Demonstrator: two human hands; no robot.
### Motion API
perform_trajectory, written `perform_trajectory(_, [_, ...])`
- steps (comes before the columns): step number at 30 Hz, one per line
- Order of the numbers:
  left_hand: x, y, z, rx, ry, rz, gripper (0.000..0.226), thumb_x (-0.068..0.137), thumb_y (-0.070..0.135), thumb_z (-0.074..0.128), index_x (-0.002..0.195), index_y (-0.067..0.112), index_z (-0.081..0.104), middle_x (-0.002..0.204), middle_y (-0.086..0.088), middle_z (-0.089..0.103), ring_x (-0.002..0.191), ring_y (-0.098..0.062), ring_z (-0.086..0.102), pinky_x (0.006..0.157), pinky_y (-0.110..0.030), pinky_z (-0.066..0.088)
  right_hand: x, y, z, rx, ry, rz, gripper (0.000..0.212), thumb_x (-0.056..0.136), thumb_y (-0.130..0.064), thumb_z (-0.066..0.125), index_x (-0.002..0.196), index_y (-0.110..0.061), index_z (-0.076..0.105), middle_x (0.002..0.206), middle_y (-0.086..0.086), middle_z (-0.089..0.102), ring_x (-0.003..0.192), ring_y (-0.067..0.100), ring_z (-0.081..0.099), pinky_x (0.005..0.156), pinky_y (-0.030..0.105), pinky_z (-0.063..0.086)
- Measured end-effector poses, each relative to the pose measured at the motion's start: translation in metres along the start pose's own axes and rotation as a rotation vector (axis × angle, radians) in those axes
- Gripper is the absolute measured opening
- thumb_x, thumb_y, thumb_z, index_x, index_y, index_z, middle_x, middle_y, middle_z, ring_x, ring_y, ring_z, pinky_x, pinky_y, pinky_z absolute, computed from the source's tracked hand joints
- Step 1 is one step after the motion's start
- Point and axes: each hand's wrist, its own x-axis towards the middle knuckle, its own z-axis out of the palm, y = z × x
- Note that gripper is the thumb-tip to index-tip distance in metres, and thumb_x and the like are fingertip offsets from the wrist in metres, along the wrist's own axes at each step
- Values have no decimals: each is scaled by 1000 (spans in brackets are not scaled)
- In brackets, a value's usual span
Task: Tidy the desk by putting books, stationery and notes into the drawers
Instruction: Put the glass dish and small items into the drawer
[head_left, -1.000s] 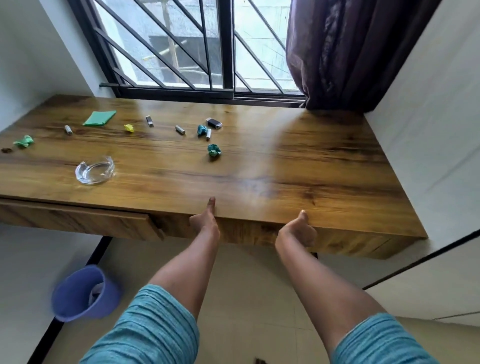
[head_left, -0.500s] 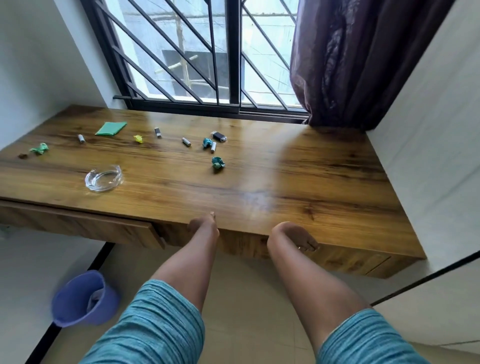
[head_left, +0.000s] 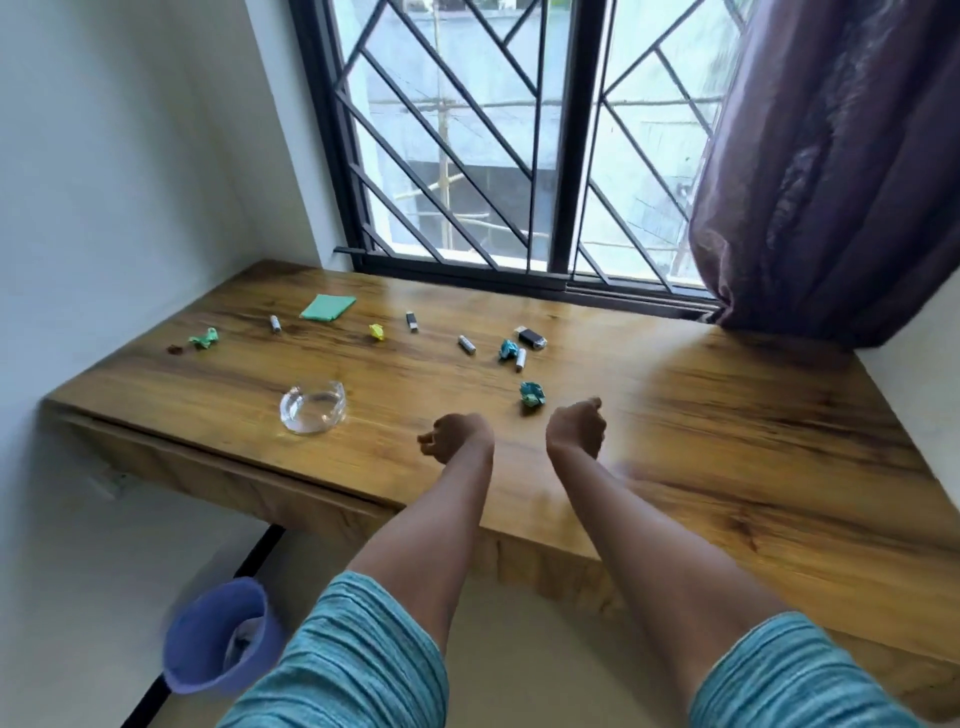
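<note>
Wood-grain desk (head_left: 727, 457) runs under the barred window, and the clutter lies in a loose row on its left half, toward the glass. That leaves the front strip bare for the arms.

At the far left sits a green wad (head_left: 205, 339), then a small cylinder (head_left: 275, 323) and a flat green note (head_left: 328, 307), the one thing here that plainly belongs in a drawer. Nearer the front edge stands a glass ashtray (head_left: 312, 413). Further along come a yellow wad (head_left: 377, 331), a stick (head_left: 412, 321), more small cylinders and a teal wad (head_left: 532, 394). Below the left edge shows the drawer (head_left: 208, 467), and on the floor beneath it a blue bin (head_left: 221, 636), likely meant for the crumpled paper.

Both hands hover over the front middle of the desk, apart from each other and touching nothing. The left hand (head_left: 454, 436) is between the ashtray and the teal wad. The right hand (head_left: 576, 434) is just beside that wad, so it looks the handiest first pick. The fingers of each are loosely curled, and the blur makes this uncertain, but the palms seem empty. None of the sorting looks done yet: everything lies on top, well apart from the drawer.
</note>
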Motion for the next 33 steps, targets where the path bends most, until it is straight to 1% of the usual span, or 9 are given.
perform_trajectory(4, [38, 47, -20, 69, -148, 201, 36, 96, 8, 40, 127, -6, 52, 132, -20, 55, 121, -34, 55, 97, -38, 47, 15, -31, 22, -161, -45, -191, 27, 94, -12, 48, 120, -3, 48, 117, 21, 60, 112, 38, 55, 89, 40, 48])
perform_trajectory(8, [81, 74, -32, 212, -88, 273, 34, 95, 4, 43, 125, -6, 54, 129, -20, 57, 120, -33, 55, 95, -35, 48, 29, -52, 37, -326, -139, -257, 35, 92, -21, 57, 122, -3, 50, 123, 21, 58, 117, 37, 53, 92, 37, 46])
perform_trajectory(10, [101, 84, -31, 307, -87, 312, 34, 94, 5, 43, 124, -2, 57, 128, -17, 59, 120, -31, 56, 95, -32, 48, 39, -60, 46, -353, -168, -240, 34, 92, -21, 57, 120, -3, 52, 125, 21, 57, 119, 37, 51, 93, 36, 46])
perform_trajectory(13, [124, 89, -22, 365, -86, 314, 30, 88, 9, 56, 116, 2, 64, 122, -15, 64, 113, -30, 61, 90, -33, 51, 52, -67, 57, -377, -181, -216, 30, 92, -19, 56, 117, -2, 56, 125, 21, 56, 119, 37, 51, 93, 36, 45])
perform_trajectory(16, [139, 96, -6, 401, -126, 305, 35, 85, 13, 65, 118, 2, 63, 124, -17, 61, 114, -31, 60, 92, -33, 50, 71, -73, 70, -390, -187, -195, 30, 93, -19, 54, 118, -3, 57, 126, 21, 55, 119, 37, 51, 93, 35, 45])
perform_trajectory(23, [172, 113, 42, 475, -91, 275, 36, 94, 23, 55, 124, 4, 57, 133, -16, 54, 123, -31, 54, 96, -33, 46, 126, -82, 106, -377, -212, -118, 31, 93, -21, 54, 120, -7, 58, 125, 17, 57, 117, 35, 53, 90, 35, 47])
perform_trajectory(27, [188, 130, 75, 533, -58, 311, 35, 93, 29, 55, 117, 5, 64, 125, -14, 60, 117, -31, 59, 91, -32, 48, 148, -86, 128, -440, -221, -129, 34, 95, -20, 48, 128, -9, 49, 126, 15, 56, 117, 33, 54, 90, 36, 47])
perform_trajectory(31, [192, 142, 96, 617, -56, 374, 30, 85, 25, 64, 109, 7, 67, 115, -11, 67, 107, -29, 65, 85, -32, 52, 165, -95, 137, -474, -257, -49, 33, 96, -11, 41, 126, -5, 52, 129, 15, 53, 118, 33, 54, 92, 35, 47])
perform_trajectory(33, [193, 144, 101, 640, -49, 379, 25, 91, 15, 56, 111, 5, 66, 115, -11, 67, 107, -28, 65, 85, -32, 53, 171, -102, 137, -471, -279, -18, 33, 94, -10, 45, 125, -4, 54, 129, 15, 53, 117, 33, 55, 91, 35, 48])
